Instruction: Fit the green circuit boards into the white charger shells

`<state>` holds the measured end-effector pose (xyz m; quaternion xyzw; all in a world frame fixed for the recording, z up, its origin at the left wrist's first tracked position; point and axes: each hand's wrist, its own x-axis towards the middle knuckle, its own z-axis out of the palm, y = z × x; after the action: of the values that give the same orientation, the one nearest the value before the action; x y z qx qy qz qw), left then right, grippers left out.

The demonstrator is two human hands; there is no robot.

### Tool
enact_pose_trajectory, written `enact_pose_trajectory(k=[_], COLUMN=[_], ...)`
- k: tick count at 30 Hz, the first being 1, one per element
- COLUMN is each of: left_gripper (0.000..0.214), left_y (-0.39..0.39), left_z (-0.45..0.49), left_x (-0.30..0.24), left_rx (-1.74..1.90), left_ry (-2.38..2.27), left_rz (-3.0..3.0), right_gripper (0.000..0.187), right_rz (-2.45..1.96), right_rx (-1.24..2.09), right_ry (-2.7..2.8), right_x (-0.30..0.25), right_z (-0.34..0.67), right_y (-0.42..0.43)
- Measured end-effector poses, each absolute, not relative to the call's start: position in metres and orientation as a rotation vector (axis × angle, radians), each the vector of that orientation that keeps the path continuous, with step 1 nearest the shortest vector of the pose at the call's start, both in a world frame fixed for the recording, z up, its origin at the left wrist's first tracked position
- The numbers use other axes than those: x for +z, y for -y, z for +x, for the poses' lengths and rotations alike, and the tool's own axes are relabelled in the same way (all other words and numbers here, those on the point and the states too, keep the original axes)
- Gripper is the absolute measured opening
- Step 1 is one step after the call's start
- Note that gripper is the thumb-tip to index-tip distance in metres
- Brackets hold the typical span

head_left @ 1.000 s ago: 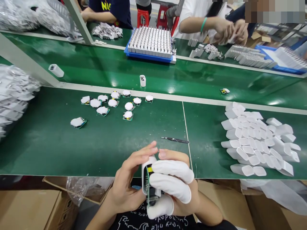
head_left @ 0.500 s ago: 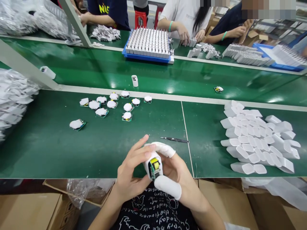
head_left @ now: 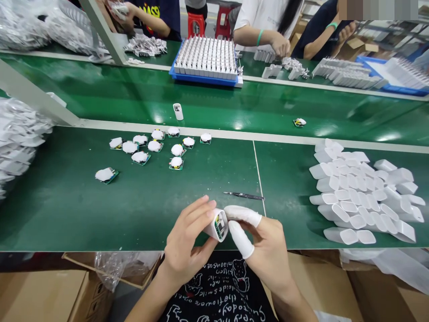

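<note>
My left hand point(head_left: 191, 237) is closed around a white plastic charger housing point(head_left: 210, 229), whose open end faces right. Inside that opening sits a circuit board point(head_left: 220, 225) with a bit of yellow showing. White finger cots cover the thumb and index finger of my right hand point(head_left: 258, 241); their tips come together at the housing's rim. A pair of black tweezers point(head_left: 246, 195) lies just beyond my hands. Several circuit boards with white pads point(head_left: 140, 157) are spread over the bench to the left.
Several empty white housings point(head_left: 358, 197) are grouped on the right. White parts point(head_left: 20, 143) are heaped at far left. Beyond the bench edge, a green belt point(head_left: 127, 96) carries a housing point(head_left: 178, 112) and a board point(head_left: 299, 122). Co-workers sit opposite, near a blue tray point(head_left: 204, 78).
The board has gone deeper into the housing, which has turned to the right. My right hand has shifted from around the housing to its rim. Items on the belt have moved left.
</note>
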<state>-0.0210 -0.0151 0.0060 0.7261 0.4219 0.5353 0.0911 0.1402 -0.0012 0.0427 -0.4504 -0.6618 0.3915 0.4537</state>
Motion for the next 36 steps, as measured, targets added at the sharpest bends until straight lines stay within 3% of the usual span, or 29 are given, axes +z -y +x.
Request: enact_pose_trajectory(k=[17,28,36], left_gripper=[0.049,0.054,0.046], left_y=[0.021,0.013,0.009], left_z=[-0.018,-0.023,-0.018], left_x=[0.010,0.011,0.008], left_rx=[1.395,1.396,1.390], left_ry=[-1.250,-1.193,-1.209], left_rz=[2.344,2.186,2.300], right_gripper=[0.019,0.012,0.021], right_rz=[-1.257,-1.136,-1.117], right_rx=[0.905,1.451,1.299], right_ry=[1.849,1.798,2.134], right_x=[0.049,0.058,0.065], right_z=[0.145,0.160,0.168], right_y=[-0.007,-0.028,-0.035])
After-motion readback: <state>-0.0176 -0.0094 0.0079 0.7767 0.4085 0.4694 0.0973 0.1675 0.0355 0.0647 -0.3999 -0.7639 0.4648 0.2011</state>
